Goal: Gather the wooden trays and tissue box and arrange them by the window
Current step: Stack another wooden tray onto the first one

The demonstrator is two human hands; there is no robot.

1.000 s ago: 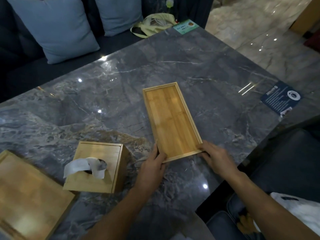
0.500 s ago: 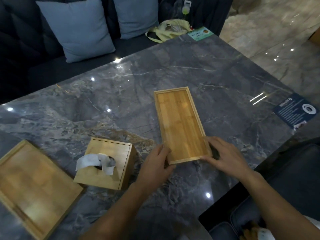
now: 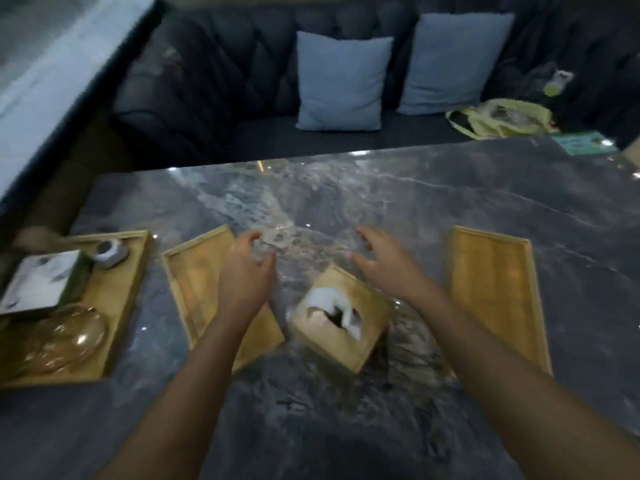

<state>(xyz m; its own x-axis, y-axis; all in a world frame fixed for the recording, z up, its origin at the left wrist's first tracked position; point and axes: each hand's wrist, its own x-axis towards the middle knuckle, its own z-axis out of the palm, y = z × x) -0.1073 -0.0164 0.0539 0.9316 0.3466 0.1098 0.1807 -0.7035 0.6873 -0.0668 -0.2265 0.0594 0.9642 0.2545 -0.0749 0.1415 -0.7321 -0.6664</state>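
Both our hands hover open, holding nothing.
Left hand [image 3: 247, 271] and right hand [image 3: 382, 263] spread their fingers above the tissue box [image 3: 341, 318]; bare desk [image 3: 346, 188] lies beyond the fingertips.

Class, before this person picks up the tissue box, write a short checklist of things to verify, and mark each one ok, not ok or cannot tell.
1. Both hands free: left hand and right hand open, holding nothing. Ok.
2. Tissue box between the hands, nothing on it. Ok.
3. Hands touching the box: picture blurred. Cannot tell.
4. Narrow tray to its right holds nothing. Ok.
5. Left-edge tray free to stack: it holds a glass jar. Not ok.
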